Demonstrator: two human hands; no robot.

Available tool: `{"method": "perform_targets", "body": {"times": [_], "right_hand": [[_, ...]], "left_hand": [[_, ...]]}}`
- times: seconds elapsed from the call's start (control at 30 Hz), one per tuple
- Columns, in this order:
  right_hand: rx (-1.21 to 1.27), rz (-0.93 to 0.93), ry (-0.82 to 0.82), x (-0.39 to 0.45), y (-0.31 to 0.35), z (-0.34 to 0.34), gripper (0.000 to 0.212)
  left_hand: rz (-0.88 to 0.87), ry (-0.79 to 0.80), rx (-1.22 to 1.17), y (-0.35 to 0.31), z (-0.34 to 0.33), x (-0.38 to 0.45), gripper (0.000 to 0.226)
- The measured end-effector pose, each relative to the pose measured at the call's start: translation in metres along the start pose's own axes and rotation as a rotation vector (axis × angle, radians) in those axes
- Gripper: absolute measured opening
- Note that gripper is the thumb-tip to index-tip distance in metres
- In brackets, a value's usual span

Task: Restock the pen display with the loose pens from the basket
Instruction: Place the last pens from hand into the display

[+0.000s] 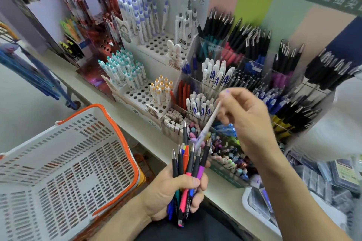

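Head view: left hand (172, 188) grips a bunch of black and coloured plastic pens (186, 170) near the white slotted basket (64, 162); right hand (248, 119) pinches a white purple-tipped pen (208, 123) before the tiered pen display (156, 45).

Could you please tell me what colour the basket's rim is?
Orange, on a white basket, seen in the head view.

Pen bunch (186, 170) in left hand (172, 191), white pen (209, 121) (blurred) in right hand (248, 121).
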State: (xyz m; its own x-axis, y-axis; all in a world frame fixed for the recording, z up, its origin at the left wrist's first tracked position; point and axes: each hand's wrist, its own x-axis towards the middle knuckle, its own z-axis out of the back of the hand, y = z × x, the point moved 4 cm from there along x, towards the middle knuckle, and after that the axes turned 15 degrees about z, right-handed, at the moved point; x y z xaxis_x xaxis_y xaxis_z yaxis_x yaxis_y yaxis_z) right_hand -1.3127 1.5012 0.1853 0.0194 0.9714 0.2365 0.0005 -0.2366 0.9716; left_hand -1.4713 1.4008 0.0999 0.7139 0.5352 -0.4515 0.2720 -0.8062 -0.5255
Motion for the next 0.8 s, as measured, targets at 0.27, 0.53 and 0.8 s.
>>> {"method": "perform_targets", "body": {"times": [0.27, 0.53, 0.8], "right_hand": [[-0.283, 0.623, 0.432, -0.051, 0.031, -0.008, 0.015], [-0.433, 0.606, 0.774, -0.106, -0.004, -0.019, 0.008], [-0.325, 0.261, 0.169, -0.075, -0.008, 0.003, 0.017]], "left_hand": [[-0.022, -0.052, -0.15, -0.007, 0.001, 0.001, 0.038], [0.084, -0.01, -0.365, 0.0, 0.011, 0.006, 0.061], [0.013, -0.114, -0.098, -0.006, -0.004, 0.012, 0.041]]}}
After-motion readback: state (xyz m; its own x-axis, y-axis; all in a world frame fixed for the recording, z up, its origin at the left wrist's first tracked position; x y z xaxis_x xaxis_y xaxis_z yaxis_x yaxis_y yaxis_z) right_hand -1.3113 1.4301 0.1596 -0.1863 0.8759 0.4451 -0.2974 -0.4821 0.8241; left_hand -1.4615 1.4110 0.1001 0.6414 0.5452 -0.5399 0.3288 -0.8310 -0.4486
